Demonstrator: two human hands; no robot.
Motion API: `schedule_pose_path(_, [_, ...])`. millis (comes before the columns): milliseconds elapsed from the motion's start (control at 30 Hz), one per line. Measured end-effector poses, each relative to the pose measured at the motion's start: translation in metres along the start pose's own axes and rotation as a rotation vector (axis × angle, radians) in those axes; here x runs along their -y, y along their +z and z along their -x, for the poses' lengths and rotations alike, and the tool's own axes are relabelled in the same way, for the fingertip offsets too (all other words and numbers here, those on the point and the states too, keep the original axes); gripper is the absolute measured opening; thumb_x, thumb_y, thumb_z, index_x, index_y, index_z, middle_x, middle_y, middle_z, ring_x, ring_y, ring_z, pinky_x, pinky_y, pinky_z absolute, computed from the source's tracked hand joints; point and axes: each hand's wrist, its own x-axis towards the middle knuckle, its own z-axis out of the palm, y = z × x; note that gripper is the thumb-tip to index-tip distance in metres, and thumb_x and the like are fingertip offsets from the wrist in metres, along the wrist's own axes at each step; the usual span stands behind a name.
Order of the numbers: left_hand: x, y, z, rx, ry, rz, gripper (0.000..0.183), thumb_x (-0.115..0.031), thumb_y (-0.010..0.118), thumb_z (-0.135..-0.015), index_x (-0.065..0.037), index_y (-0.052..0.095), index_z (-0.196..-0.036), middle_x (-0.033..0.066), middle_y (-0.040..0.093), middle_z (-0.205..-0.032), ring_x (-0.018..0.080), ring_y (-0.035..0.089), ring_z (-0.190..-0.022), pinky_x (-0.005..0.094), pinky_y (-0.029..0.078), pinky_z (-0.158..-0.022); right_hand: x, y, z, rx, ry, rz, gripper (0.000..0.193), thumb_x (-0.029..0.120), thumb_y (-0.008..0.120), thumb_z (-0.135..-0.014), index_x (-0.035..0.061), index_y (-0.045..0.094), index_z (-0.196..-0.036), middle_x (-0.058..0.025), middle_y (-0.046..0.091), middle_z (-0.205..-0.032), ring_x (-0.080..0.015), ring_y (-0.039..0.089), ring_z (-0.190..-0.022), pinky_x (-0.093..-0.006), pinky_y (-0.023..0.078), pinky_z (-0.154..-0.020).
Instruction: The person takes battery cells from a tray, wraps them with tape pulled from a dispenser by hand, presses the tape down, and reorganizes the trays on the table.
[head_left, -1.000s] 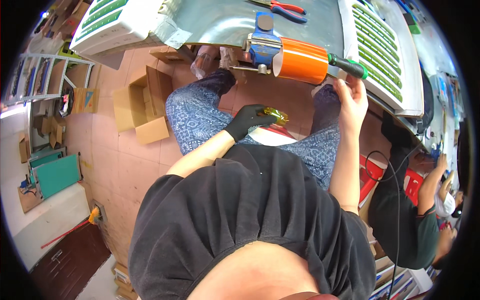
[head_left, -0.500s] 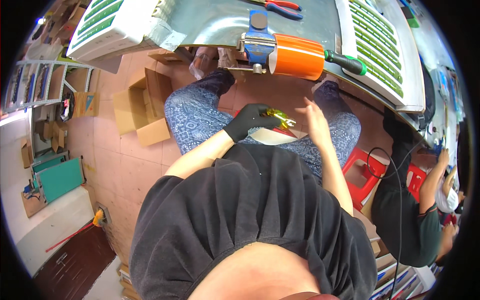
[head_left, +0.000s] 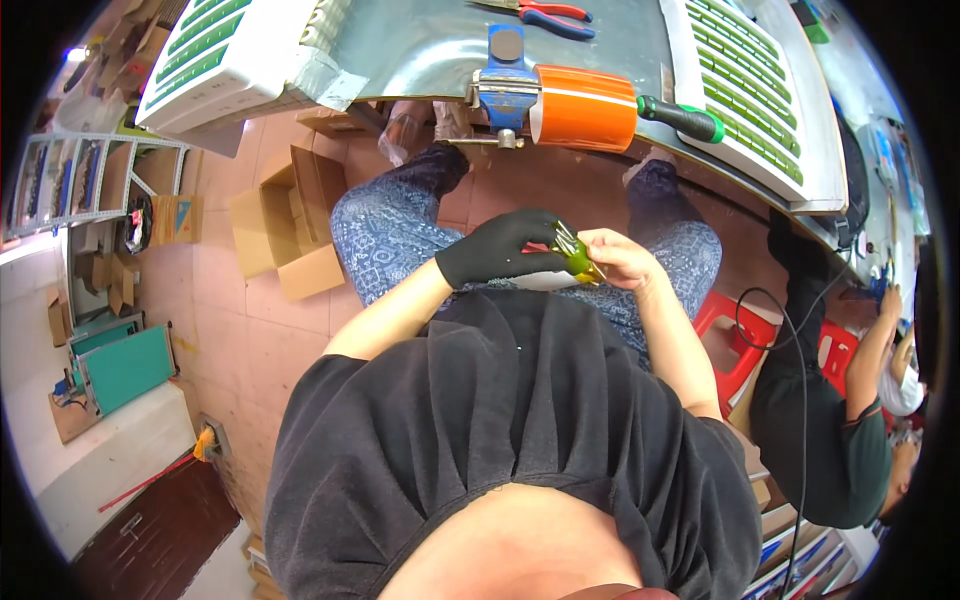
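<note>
Seen from above, a seated person in a dark shirt and blue patterned trousers holds a small yellow-green part [head_left: 580, 262] over the lap. The left hand [head_left: 497, 250], in a black glove, curls around the part's left side, its fingers [head_left: 540, 228] clenched on it. The bare right hand [head_left: 618, 258] meets it from the right, fingertips pinching the same part, so the two hands touch. Thin metal prongs stick up from the part; its exact shape is too small to tell.

Just beyond the knees runs the curved front edge of a metal-topped table [head_left: 420, 50]. A blue clamp [head_left: 506, 75] grips that edge, and an orange roll of tape [head_left: 585, 95] sits beside it, touching. A screwdriver with a black and green handle [head_left: 682, 118] juts out to the right of the roll. Red-handled pliers [head_left: 545, 14] lie farther back on the table. White trays with green slats [head_left: 205, 45] rest at the table's left end, and another [head_left: 755, 100] at the right.

Open tiled floor [head_left: 250, 350] lies to the left, with an open brown cardboard box [head_left: 290, 225] near the left knee. To the right stands a red stool [head_left: 735, 335], with a black cable hanging in front of it, and another person in a dark green sleeve [head_left: 850, 440] sits beyond.
</note>
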Motion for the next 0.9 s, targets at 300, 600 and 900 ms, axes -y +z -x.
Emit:
schedule_pose_path(300, [-0.006,0.005,0.003,-0.232,0.044,-0.094,0.015,-0.011,0.073,-0.072,-0.007,0.072,-0.086,0.0083,0.063,-0.092,0.0239,0.059,-0.090,0.0350,0.047,-0.080,0.008,0.011,-0.003,-0.033,-0.026,0.085,0.037,0.014,0.067,-0.084,0.0014,0.054,-0.117,-0.0048,0.063,-0.101,-0.0108,0.060,-0.088,-0.0243,0.048,-0.078])
schedule_pose_path(600, [-0.002,0.003,0.008,-0.183,-0.266,0.105,0.020,-0.012,0.072,-0.079,-0.001,0.068,-0.095,0.0072,0.066,-0.087,0.0134,0.063,-0.080,0.0264,0.049,-0.074,0.015,0.012,-0.006,-0.168,-0.075,0.319,0.034,0.002,0.068,-0.080,0.0021,0.054,-0.112,-0.0048,0.063,-0.103,-0.0120,0.059,-0.096,-0.0269,0.046,-0.087])
schedule_pose_path(900, [0.010,0.002,0.005,-0.204,-0.306,0.197,0.023,-0.021,0.073,-0.077,-0.001,0.068,-0.090,0.0095,0.068,-0.082,0.0158,0.064,-0.073,0.0288,0.048,-0.068,0.009,0.026,-0.008,-0.418,-0.240,0.655,0.038,0.005,0.075,-0.075,0.0024,0.056,-0.108,-0.0070,0.063,-0.106,-0.0147,0.057,-0.101,-0.0298,0.042,-0.094])
